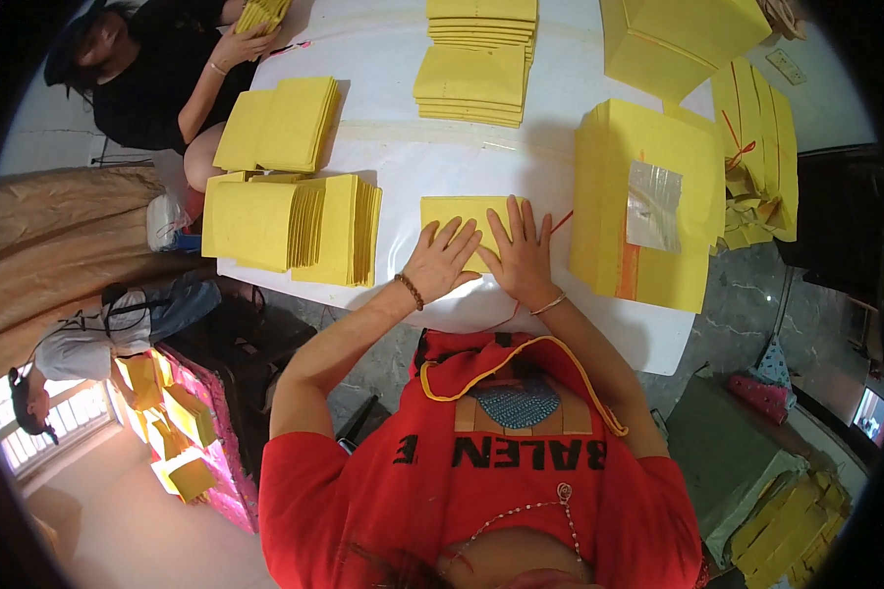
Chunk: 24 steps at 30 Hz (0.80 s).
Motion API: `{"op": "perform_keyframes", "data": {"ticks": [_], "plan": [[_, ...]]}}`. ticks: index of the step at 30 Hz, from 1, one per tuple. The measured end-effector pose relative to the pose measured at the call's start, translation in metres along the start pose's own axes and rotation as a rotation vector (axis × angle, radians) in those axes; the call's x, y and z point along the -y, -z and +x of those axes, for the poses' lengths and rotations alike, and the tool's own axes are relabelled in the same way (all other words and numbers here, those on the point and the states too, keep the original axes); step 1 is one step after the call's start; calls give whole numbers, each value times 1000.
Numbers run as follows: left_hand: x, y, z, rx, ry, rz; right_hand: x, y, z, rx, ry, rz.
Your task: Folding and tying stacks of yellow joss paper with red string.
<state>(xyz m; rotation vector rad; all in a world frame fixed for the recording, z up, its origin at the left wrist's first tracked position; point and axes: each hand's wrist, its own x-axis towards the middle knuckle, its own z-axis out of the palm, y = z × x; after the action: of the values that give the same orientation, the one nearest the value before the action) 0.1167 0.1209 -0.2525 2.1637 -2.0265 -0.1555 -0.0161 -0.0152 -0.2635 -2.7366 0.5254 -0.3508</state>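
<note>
A small yellow paper sheet or thin stack [444, 208] lies flat on the white table [383, 236] in front of me. My left hand [442, 261] rests on its left part, fingers spread and palm down. On its right part lies my right hand [517, 253], also flat with the fingers apart. Both hands cover much of the paper, so its thickness is hard to tell. A thin red string [563, 222] shows just right of my right hand.
Stacks of yellow paper stand at left [250, 221] and far middle [469, 79]. A large yellow block [599, 196] sits close at right, another block [678, 39] behind it. A co-worker [162, 74] at far left holds yellow paper; another person [108, 329] stands by a pink-covered table [231, 442].
</note>
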Motion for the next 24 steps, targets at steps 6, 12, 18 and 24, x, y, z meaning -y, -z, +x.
{"op": "perform_keyframes", "data": {"ticks": [6,12,18,24], "plan": [[-19,0,17,-11,-129,276,-17,6,-1,112,-20,100],[-8,5,23,-21,-14,99,-11,19,-27,-91,-115,303],[36,89,58,-99,6,-149,-14,5,-37,-259,-171,563],[91,119,160,-513,-128,201,-6,11,-31,-50,-185,267]]}}
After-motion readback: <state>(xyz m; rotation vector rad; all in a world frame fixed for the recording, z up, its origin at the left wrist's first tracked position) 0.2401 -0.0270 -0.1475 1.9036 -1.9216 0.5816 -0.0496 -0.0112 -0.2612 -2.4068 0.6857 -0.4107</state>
